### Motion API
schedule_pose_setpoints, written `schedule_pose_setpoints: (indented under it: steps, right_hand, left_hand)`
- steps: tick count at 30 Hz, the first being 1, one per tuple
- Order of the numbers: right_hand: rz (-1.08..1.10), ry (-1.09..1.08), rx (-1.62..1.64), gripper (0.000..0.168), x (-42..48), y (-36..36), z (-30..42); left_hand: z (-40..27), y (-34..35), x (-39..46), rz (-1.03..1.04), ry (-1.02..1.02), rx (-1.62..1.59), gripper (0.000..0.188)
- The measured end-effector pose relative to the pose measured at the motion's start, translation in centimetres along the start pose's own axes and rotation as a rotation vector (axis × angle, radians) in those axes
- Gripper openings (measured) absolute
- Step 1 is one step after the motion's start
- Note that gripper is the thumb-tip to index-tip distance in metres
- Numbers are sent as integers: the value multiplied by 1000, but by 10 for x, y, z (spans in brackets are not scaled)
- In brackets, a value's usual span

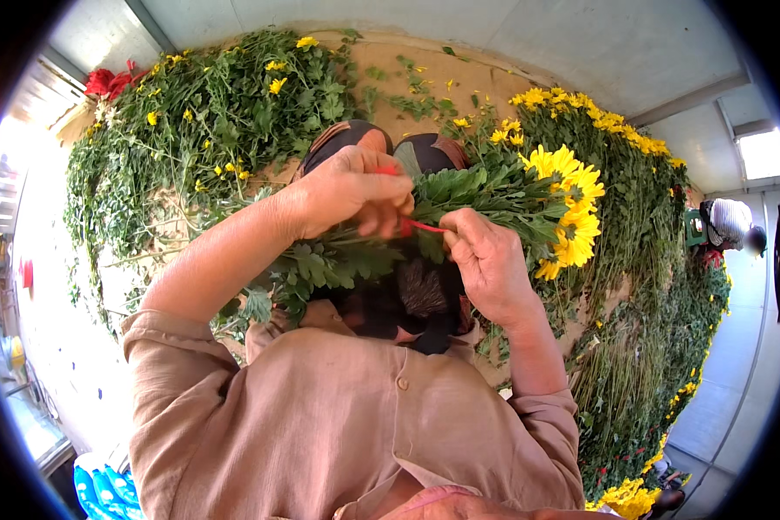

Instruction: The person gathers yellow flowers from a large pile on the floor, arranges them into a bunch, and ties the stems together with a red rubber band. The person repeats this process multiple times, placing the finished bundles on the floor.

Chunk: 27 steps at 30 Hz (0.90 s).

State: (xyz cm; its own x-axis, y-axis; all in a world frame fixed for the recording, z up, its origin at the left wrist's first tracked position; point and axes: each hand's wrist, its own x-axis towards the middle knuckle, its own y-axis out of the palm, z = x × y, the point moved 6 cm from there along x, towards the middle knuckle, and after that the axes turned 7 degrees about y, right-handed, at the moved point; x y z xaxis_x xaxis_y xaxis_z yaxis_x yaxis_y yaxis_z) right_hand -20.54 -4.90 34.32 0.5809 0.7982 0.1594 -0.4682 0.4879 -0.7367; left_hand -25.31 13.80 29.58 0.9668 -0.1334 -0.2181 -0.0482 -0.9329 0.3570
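A bunch of yellow chrysanthemums lies across my lap, its blooms to the right and its leafy stems running left. My left hand is over the stems, blurred, with a bit of red ribbon showing between its fingers. From there a red ribbon stretches to my right hand, whose thumb and fingers pinch its end just left of the blooms. Both hands are above the bunch; part of the ribbon is hidden by the left fingers.
Cut chrysanthemum stems are heaped at the upper left. More yellow-flowered bunches line the right side. Loose leaves and petals lie on the brown floor by the wall. A person in striped clothing is at the far right, beside a green crate.
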Motion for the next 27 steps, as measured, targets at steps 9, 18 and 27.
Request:
schedule_pose_setpoints:
  steps: [9,18,27]
  right_hand:
    - [-158,-134,121,29,34,-1,21]
    - [-37,33,194,14,32,5,1]
    - [39,-36,166,21,46,5,5]
  left_hand:
    - [13,16,-7,-137,162,318,8]
    - [8,1,-8,-153,141,100,13]
    - [-12,14,-19,-273,688,983,22]
